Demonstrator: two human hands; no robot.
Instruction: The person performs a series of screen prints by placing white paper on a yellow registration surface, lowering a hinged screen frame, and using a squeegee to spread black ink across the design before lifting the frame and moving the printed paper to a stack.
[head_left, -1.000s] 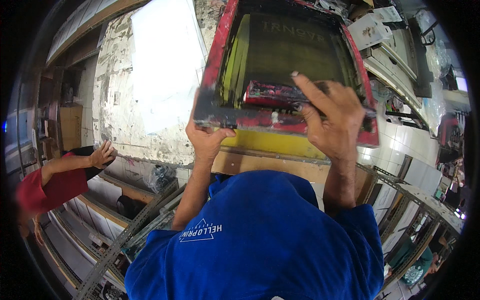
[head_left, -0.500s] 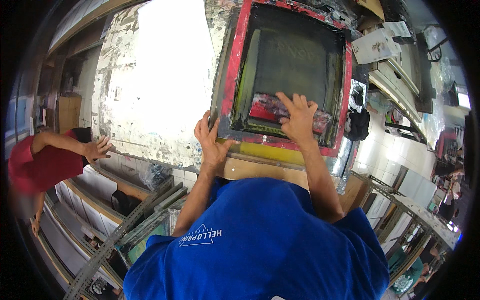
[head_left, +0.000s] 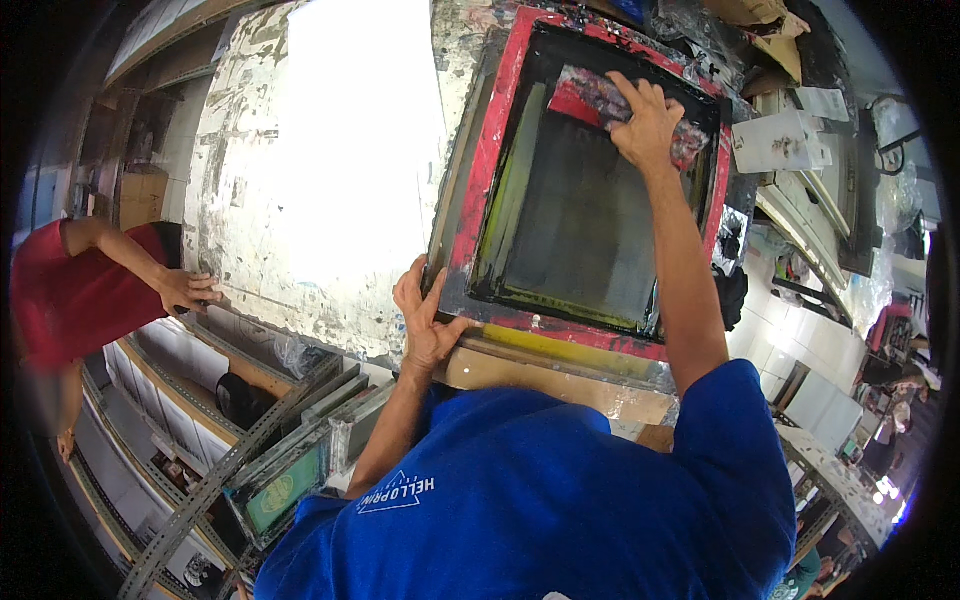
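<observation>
One squeegee, near the far edge inside the screen frame, held by the fingers of the right hand; left hand spread wide at near-left corner, where weak bracing could let the frame slip.

Right hand gripping squeegee, red-framed screen

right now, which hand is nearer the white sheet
Left. The left hand is at the red frame, close to the white sheet; the right hand is farther right, on the squeegee.
</observation>
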